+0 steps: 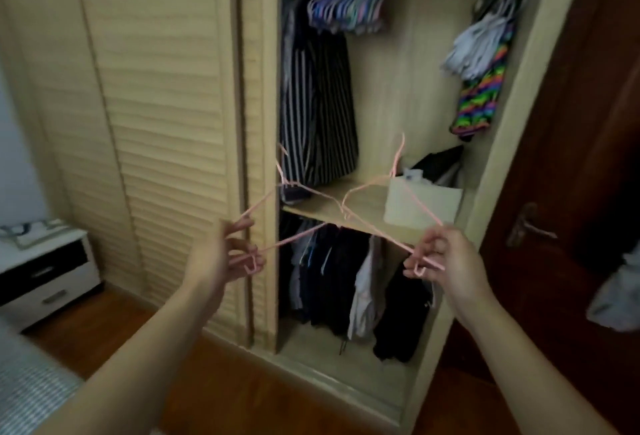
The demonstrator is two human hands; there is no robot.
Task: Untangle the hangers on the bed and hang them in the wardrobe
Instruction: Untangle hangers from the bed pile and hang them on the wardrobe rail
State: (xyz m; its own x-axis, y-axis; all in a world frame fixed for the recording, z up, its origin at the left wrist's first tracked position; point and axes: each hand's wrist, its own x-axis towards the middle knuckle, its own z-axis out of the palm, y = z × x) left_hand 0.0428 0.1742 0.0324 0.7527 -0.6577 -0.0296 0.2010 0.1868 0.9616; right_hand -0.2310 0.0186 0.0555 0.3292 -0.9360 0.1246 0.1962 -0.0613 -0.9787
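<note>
Two thin pink wire hangers were held before the open pale-wood wardrobe, fingers of left hand and right hand pinched on opposite ends, seemingly for separating them.

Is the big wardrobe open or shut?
Open. The light wooden wardrobe shows its inside: dark striped clothes and a bunch of colourful hangers hanging there.

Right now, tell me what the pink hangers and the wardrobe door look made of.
Pink hangers: thin, bent rod, likely wire with a smooth pink coating, though slim plastic is possible; blur hides more. Wardrobe door: pale wood or wood-look laminate, matte, with horizontal louvre slats and faint grain.
</note>
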